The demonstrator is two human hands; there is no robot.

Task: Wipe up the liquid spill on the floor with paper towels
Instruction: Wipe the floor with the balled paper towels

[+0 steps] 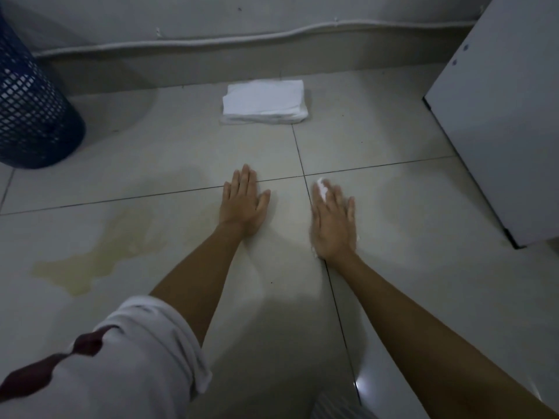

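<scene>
Right hand: The right hand (332, 220) is lying flat on the floor (393, 297) with straight fingers, pressing down on a small white paper towel (321, 189). Only a bit of the towel is showing past the fingertips.
Left hand: The left hand (243, 199) is lying flat and bare on the tiles, fingers straight, holding nothing. It looks like it is propping the person up.
Spill: The yellowish spill (99, 252) is sitting on the floor to the left of both hands. It is running long from down-left, near the sleeve (142, 352), up toward the middle, with a fainter patch close to the left wrist.
Which way to go: The towel is on the far side from the spill, so I think the right hand needs to be sliding left, across the tile line. The left hand is nearer the spill, but it has no towel.
In the way: The left hand and arm are lying between the towel and the spill, so they may need to be lifting first.
Other things: A stack of clean paper towels (264, 101) is waiting ahead by the wall. A dark blue basket (30, 101) is standing far left, and a white cabinet (499, 116) is on the right.
</scene>
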